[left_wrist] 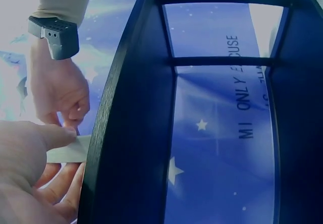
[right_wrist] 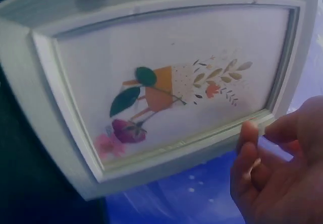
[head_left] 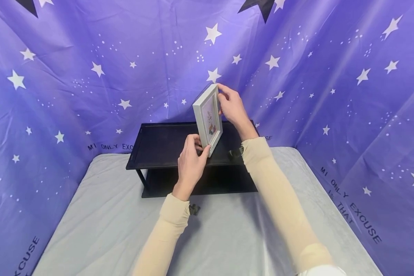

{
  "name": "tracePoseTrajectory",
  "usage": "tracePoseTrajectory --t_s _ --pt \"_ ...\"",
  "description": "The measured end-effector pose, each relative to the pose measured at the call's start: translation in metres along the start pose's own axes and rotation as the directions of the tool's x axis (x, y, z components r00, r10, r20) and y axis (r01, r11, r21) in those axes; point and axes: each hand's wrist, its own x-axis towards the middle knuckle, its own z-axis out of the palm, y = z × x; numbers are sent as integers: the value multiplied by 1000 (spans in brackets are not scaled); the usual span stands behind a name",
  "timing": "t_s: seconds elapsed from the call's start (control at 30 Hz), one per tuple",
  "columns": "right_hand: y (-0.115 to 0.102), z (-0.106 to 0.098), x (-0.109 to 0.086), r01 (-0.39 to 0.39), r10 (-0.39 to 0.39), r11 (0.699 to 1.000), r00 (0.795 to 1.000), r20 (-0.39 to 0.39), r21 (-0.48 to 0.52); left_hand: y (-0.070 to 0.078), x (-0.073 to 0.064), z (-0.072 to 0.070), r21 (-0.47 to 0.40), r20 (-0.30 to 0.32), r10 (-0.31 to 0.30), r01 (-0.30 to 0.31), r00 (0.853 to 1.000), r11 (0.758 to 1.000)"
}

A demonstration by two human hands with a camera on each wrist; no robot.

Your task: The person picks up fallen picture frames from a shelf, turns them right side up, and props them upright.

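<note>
A white picture frame (head_left: 208, 119) stands upright, turned nearly edge-on, on the top board of a low black two-tier shelf (head_left: 162, 143). Behind its pane, the right wrist view shows a picture with flowers and leaves (right_wrist: 171, 88). My left hand (head_left: 192, 163) grips the near side of the frame low down, thumb on the front and fingers behind. At the far upper corner, my right hand (head_left: 232, 105) pinches the frame's edge. The left wrist view catches only a pale strip of the frame (left_wrist: 70, 149) between the two hands, beside the board's edge.
The shelf's lower board (head_left: 210, 182) lies beneath the top one, joined by thin black posts (head_left: 141, 177). A grey cloth (head_left: 227, 234) covers the surface below. Purple star-printed curtains (head_left: 141, 57) hang behind and at both sides. A black device (left_wrist: 63, 37) is strapped to the right wrist.
</note>
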Motion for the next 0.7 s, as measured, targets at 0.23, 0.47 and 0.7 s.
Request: tracePoseTrajectory --t_s 0.23,0.47,0.7 --pt "-33 -8 -26 210 -254 935 959 -129 -285 4 0 6 26 -20 -1 2 1000 1000" --pt "-60 -6 -53 513 -546 762 837 33 -395 5 0 9 26 -35 -17 18 999 1000" --pt "-62 4 -59 515 -544 687 832 107 -512 7 0 14 14 -59 -36 36 998 999"
